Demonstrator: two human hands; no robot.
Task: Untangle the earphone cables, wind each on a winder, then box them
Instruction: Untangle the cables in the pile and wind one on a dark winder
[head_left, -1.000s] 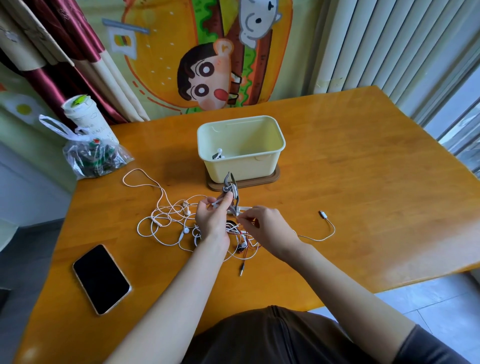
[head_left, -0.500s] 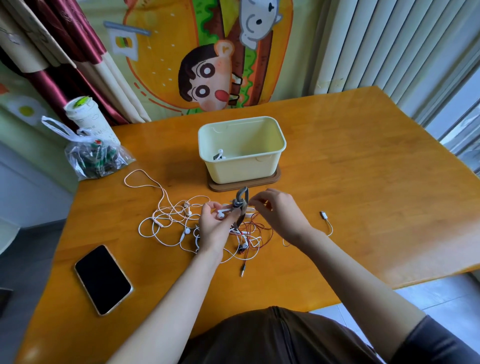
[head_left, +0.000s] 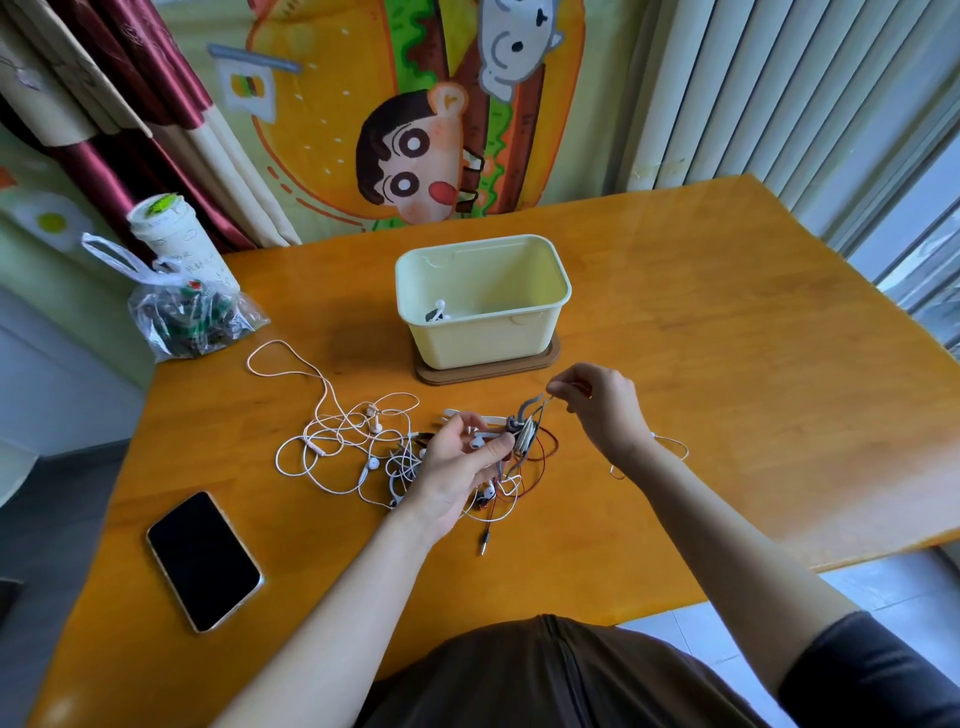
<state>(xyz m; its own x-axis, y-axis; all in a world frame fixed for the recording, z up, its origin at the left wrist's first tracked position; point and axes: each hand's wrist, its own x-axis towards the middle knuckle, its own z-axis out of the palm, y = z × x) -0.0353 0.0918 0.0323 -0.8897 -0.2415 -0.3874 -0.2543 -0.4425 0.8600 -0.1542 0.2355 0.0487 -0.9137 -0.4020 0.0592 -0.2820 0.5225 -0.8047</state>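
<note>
While gripping a grey winder (head_left: 521, 434) between curled thumb and fingers of the left hand (head_left: 452, 467), pinches a thin cable (head_left: 544, 401) with the fingertips of the right hand (head_left: 605, 408) and holds it taut, up and toward the far right. Looks like a winding stroke. Holds the winder just above the tangle (head_left: 358, 441), probably to give the turns free room and to avoid snagging loose loops. Pulls at a slant, likely for tension and snug turns.

Cannot tell how much of this cable is free of the knot below. Shows red and white strands crossing right under the left hand, with a jack (head_left: 484, 545) poking out at the near edge. Leaves the rest of the tangle spread on the tabletop (head_left: 727, 364), left of the hands, with one long white loop reaching far left.

Has the box (head_left: 483, 343) just beyond the hands, open-topped on a brown base (head_left: 550, 361), handy for dropping in finished windings. Already holds a white earbud (head_left: 439, 310) at its left end. Judged early in the task: something boxed, one cable on the winder, several knotted.

Off to the left, out of the way: a phone (head_left: 202, 561) near, a bag (head_left: 192, 322) and a cup (head_left: 166, 228) far.
</note>
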